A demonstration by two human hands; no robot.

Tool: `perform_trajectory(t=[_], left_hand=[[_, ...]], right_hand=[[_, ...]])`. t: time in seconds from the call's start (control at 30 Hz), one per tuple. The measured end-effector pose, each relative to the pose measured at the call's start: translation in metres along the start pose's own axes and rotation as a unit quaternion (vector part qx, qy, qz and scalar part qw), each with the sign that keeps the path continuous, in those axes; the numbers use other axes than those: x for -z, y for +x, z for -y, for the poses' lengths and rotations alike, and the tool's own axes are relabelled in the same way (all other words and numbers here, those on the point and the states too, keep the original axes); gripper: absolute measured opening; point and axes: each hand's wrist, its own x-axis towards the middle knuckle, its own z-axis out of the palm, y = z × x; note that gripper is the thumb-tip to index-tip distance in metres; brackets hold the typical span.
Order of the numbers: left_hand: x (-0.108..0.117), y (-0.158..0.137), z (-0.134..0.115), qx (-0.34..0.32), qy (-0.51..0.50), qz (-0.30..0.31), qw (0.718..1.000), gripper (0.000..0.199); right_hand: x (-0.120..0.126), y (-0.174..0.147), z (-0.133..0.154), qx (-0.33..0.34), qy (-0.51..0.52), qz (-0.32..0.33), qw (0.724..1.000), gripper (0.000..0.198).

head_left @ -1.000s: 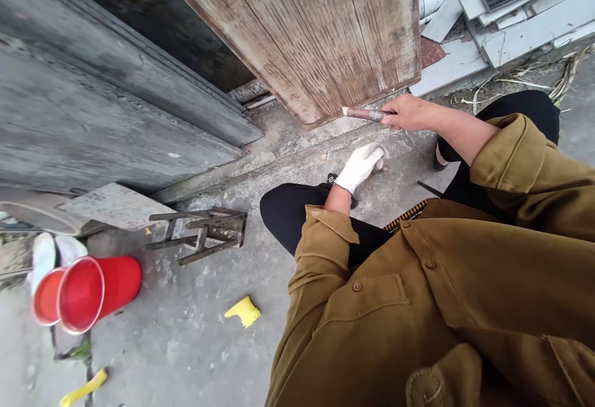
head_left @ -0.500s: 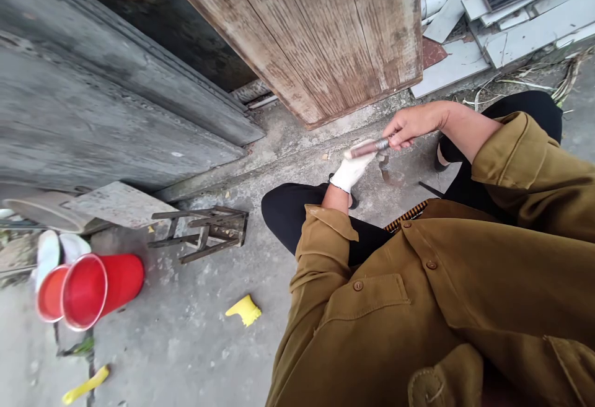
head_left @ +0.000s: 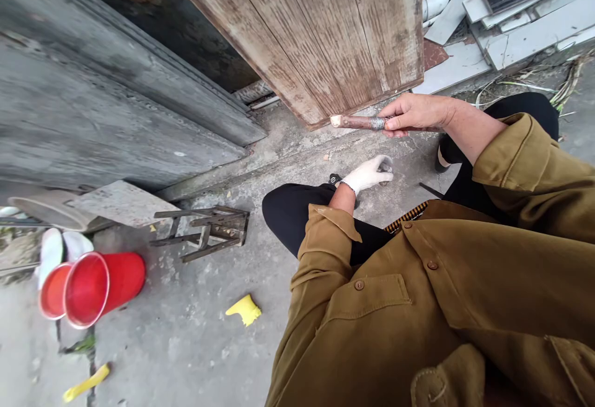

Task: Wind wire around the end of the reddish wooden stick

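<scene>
The right hand (head_left: pixel 409 113) grips a handle (head_left: pixel 357 122). Near it, the gloved left hand (head_left: pixel 367 176) curls, its hold unclear.

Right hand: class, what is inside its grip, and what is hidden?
The right hand grips a brown stick; its pale end and wire wrapping show beyond the fingers. The part under them is covered, so its shape cannot be seen.

bare right hand (head_left: pixel 411 114) gripping a wooden handle (head_left: pixel 357 122) wound with wire, gloved left hand (head_left: pixel 367 175) kinda curled nearby, beat-up wooden panel (head_left: pixel 325 35) up top, red buckets (head_left: pixel 126 280) off left, little stool (head_left: pixel 225 231), yellow scrap (head_left: pixel 246 311) on concrete (head_left: pixel 186 339)
</scene>
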Motion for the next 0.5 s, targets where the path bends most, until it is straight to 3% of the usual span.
perform_trajectory(t=[0.1,0.23,0.33,0.5], left_hand=[[-0.002,0.001,0.008,0.05,0.046,-0.035,0.997,0.033],[-0.004,0.004,0.019,0.092,0.111,-0.08,0.986,0.057],[-0.004,0.005,0.024,0.103,0.139,-0.105,0.979,0.053],[0.002,-0.001,0.022,0.09,0.141,-0.174,0.97,0.039]], right_hand=[[0.0,0.0,0.0,-0.01,0.009,-0.023,1.0,0.039],[-0.002,-0.003,0.006,0.002,0.023,-0.034,0.999,0.039],[0.0,-0.005,0.011,0.014,0.015,-0.054,0.998,0.03],[0.012,-0.004,0.011,-0.035,-0.041,-0.189,0.981,0.019]])
